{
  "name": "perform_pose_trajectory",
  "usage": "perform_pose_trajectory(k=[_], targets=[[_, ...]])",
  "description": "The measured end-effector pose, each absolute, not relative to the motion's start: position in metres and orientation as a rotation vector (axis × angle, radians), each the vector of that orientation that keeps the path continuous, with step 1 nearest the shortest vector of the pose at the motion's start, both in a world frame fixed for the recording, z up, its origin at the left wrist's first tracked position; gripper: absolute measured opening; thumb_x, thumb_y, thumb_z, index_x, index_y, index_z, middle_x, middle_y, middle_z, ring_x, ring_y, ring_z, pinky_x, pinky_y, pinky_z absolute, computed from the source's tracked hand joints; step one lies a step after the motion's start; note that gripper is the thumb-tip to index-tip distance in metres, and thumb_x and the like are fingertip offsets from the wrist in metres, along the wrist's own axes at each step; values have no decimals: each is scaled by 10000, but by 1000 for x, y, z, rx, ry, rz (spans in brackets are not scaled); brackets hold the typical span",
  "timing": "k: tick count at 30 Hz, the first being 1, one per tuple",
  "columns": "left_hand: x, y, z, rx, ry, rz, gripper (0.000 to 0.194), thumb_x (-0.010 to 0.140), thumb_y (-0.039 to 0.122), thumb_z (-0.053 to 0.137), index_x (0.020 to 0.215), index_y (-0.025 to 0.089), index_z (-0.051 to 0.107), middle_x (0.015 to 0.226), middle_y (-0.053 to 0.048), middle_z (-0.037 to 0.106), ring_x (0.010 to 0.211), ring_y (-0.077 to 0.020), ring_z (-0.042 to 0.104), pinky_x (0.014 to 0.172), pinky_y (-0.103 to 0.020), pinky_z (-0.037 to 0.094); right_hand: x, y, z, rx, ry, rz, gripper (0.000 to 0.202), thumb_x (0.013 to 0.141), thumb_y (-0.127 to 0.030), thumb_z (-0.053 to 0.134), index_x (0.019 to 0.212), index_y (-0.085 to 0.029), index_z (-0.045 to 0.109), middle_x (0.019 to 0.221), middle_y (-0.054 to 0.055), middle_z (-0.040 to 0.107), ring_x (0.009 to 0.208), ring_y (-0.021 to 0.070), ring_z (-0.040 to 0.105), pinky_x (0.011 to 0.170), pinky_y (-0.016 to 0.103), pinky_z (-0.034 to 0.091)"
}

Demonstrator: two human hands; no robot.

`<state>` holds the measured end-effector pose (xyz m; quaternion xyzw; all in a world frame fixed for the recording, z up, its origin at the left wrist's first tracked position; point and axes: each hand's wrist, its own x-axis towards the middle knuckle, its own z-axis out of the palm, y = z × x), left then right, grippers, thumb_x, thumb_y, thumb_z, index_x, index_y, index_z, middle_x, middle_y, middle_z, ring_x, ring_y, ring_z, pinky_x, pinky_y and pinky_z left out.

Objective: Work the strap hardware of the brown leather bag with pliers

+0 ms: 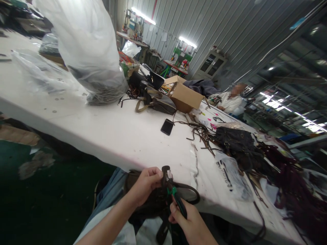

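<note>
Over my lap, at the table's near edge, lies a dark brown bag (150, 204) with a looped strap (192, 191). My right hand (187, 219) is wrapped round a pair of pliers (177, 199) with green and black handles. The jaws point up and away, at a dark strap end (165, 169) with a small pale patch on it. My left hand (148, 183) is closed, thumb and fingers pinching that strap end beside the jaws. What exactly the jaws bite on is too small to make out.
A black phone (167, 127) lies on the white table (114, 132). Beyond are a large plastic sack (89, 47), a grey bag (160, 103) and a cardboard box (186, 97). Dark bags (235, 139), loose straps and a plastic bag (233, 177) lie rightward. A person (233, 100) sits farther off.
</note>
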<state>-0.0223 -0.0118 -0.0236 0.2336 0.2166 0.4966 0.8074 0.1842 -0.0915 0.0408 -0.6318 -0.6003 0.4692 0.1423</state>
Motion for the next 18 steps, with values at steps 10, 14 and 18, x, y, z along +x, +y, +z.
perform_pose_trajectory(k=[10, 14, 18], targets=[[-17, -13, -22, 488, 548, 1076, 385, 825, 473, 891, 798, 172, 653, 813, -63, 702, 757, -196, 643, 780, -317, 515, 183, -93, 41, -1950, -1762, 1235, 579, 1012, -736, 524, 1065, -187, 698, 846, 50, 695, 825, 242, 636, 798, 359, 497], [-16, -14, -20, 508, 580, 1071, 410, 831, 493, 879, 800, 165, 634, 809, -64, 695, 784, -211, 679, 766, -312, 523, 184, -93, 40, -1902, -1718, 1213, 585, 980, -719, 602, 1224, -204, 733, 1108, 113, 775, 1111, 338, 671, 1032, 439, 514], [-13, -15, -19, 516, 614, 1066, 445, 813, 525, 884, 814, 159, 632, 828, -78, 714, 761, -202, 673, 763, -321, 540, 185, -93, 38, -1881, -1718, 1269, 591, 998, -719, 572, 1256, -208, 716, 1216, 124, 748, 1250, 360, 616, 1158, 480, 435]])
